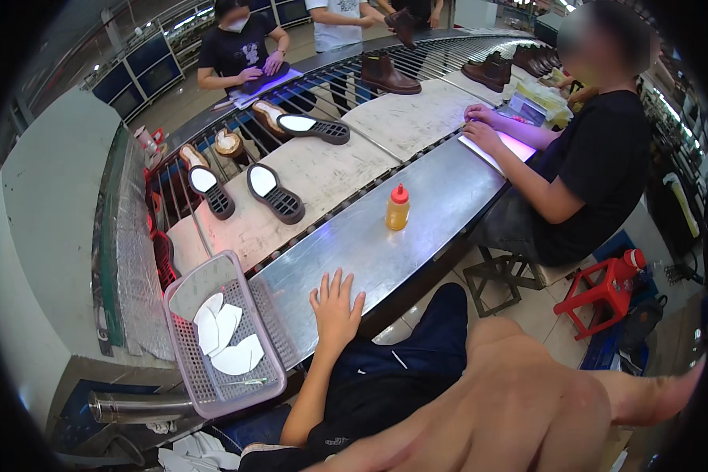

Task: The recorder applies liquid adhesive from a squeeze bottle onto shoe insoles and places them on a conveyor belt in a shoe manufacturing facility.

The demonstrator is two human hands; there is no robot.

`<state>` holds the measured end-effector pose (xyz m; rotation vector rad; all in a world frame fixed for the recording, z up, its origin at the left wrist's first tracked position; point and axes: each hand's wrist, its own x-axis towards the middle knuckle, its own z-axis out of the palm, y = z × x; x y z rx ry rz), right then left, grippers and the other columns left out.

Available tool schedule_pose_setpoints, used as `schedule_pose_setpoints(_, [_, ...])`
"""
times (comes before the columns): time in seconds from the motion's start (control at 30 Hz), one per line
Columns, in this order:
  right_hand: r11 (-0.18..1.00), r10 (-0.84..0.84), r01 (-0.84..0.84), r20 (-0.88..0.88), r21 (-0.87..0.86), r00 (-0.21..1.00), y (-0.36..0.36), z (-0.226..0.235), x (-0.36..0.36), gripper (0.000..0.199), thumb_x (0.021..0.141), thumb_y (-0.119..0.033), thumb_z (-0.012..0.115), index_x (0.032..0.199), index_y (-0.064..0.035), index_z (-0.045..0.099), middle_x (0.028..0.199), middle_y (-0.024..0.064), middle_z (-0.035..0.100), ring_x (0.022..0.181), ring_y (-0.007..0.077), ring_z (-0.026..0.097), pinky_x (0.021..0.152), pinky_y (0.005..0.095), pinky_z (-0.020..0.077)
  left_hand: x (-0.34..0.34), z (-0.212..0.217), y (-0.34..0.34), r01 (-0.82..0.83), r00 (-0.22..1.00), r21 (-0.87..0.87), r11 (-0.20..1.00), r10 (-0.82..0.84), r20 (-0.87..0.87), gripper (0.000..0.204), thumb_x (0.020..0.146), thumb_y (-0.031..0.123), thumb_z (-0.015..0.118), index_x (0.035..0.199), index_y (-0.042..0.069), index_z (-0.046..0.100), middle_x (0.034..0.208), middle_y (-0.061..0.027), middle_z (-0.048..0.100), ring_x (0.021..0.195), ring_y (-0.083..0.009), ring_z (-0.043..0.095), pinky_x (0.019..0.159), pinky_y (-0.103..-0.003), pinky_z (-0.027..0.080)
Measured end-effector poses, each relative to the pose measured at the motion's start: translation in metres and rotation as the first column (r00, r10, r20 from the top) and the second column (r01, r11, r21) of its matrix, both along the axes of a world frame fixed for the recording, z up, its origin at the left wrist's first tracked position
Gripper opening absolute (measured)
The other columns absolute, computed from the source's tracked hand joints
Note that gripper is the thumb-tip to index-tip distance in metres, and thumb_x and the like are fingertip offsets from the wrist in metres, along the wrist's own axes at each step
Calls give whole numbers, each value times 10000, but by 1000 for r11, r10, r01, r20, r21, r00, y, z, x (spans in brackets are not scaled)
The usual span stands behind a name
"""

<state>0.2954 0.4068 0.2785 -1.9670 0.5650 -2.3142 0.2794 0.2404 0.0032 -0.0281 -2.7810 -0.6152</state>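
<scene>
My left hand [337, 313] lies flat on the metal worktable [346, 256], fingers spread, holding nothing. Very close and large at the lower right is my right hand [519, 401], raised off the table. One of its digits stretches out to the right, apart from the others, which run off the lower edge; no object shows in it. Left of my left hand sits a pale plastic basket [279, 385] with several white cut pieces [239, 356] inside. Farther along the table stands a yellow squeeze bottle [398, 211] with a red cap.
Beyond the table runs a roller conveyor with pale boards [236, 228], carrying shoe soles [275, 193] and brown boots [389, 75]. A seated co-worker [606, 149] is at the right; others stand across the line. A red stool [598, 295] is on the floor at right.
</scene>
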Motion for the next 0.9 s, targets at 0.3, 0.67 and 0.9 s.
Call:
schedule_pose_setpoints(0.3, [933,118,-261,473,248,873,17,40,6,706,968,-541,487,1325,68,507,1315,352,522,1229,470,535,1096,589,308,6,13,1,62,997,-77,995,-58,49,498,980,350,519,1406,94,482,1511,-141,403,1452,-341,261,1141,-587,148])
schedule_pose_setpoints(0.67, [979,-138,132,30,154,990,8,11,-9,170,850,-149,687,930,-6,643,891,148,697,932,350,652,729,405,468,5,-6,-5,-4,1000,-32,999,4,-2,493,946,363,559,1332,56,552,1467,-181,445,1385,-396,340,1085,-591,218])
schedule_pose_setpoints(0.9, [983,-88,84,-14,-165,996,-10,12,-7,52,816,35,697,780,42,661,767,151,672,789,291,632,684,353,552,7,-10,-9,1,1000,-42,999,-2,-5,497,947,364,559,1339,60,544,1466,-174,446,1387,-394,341,1085,-593,223])
